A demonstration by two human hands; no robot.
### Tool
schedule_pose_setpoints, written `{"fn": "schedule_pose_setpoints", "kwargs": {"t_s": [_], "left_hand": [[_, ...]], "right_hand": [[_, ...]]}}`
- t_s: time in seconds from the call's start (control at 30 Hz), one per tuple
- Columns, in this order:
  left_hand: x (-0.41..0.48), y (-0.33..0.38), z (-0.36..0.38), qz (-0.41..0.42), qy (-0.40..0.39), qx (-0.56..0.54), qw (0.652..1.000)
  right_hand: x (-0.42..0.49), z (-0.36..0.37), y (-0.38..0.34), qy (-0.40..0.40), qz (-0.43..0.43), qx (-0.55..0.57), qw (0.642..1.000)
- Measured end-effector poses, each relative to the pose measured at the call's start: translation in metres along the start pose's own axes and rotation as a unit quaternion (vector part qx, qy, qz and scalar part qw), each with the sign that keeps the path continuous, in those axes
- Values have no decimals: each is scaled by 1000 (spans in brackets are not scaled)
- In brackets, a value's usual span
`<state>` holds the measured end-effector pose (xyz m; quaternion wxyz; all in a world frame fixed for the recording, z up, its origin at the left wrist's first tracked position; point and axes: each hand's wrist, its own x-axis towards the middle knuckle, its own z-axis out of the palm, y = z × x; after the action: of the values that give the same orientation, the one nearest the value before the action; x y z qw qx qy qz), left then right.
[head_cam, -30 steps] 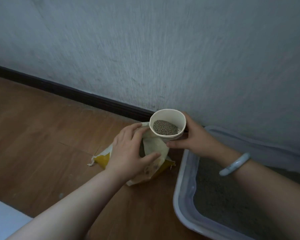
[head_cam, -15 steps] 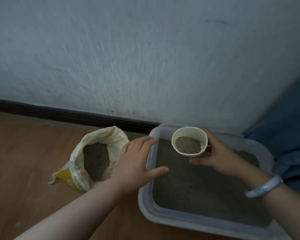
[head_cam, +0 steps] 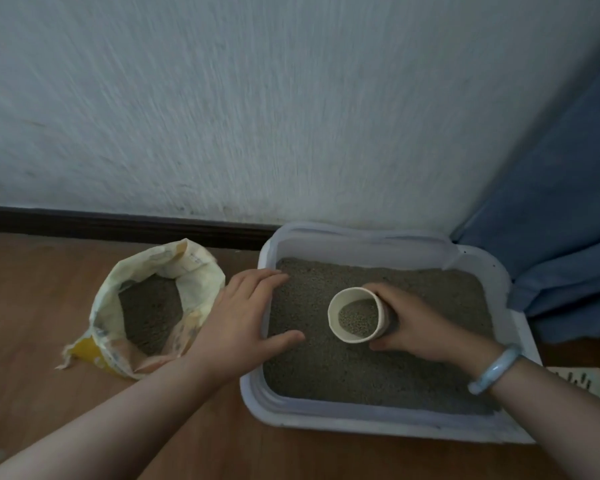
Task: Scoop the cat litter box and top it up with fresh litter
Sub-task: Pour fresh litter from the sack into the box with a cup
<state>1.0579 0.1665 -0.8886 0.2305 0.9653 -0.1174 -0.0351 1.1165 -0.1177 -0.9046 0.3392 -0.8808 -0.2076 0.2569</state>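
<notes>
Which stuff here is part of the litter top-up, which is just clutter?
Job: litter box; cup of litter, gripped by the right hand; open litter bag; left hand at the box's edge.
Lying about: blue curtain; bracelet.

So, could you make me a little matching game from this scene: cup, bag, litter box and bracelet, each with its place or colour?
Things: 1 cup; 2 litter bag; 3 litter box; 4 bracelet.
Matches: A pale blue; B open on the floor; C beside the blue curtain; D tilted in the right hand.
Pairs: 1-D; 2-B; 3-C; 4-A.
</notes>
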Motion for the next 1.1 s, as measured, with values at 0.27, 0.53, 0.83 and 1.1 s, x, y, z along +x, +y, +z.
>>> {"fn": "schedule_pose_setpoints", "kwargs": {"t_s": [0.27, 0.53, 0.83, 1.1], "left_hand": [[-1, 1, 1, 12, 10, 12, 1000], [0, 2, 3, 26, 16, 29, 999], [0, 1, 3, 20, 16, 24, 999], [0, 0, 3, 25, 16, 25, 999]], "right_hand": [[-2, -1, 6, -35, -1, -206, 978], [-9, -2, -3, -90, -19, -286, 954], [4, 17, -18, -164, -75, -338, 924], [0, 8, -18, -166, -42, -284, 943]]}}
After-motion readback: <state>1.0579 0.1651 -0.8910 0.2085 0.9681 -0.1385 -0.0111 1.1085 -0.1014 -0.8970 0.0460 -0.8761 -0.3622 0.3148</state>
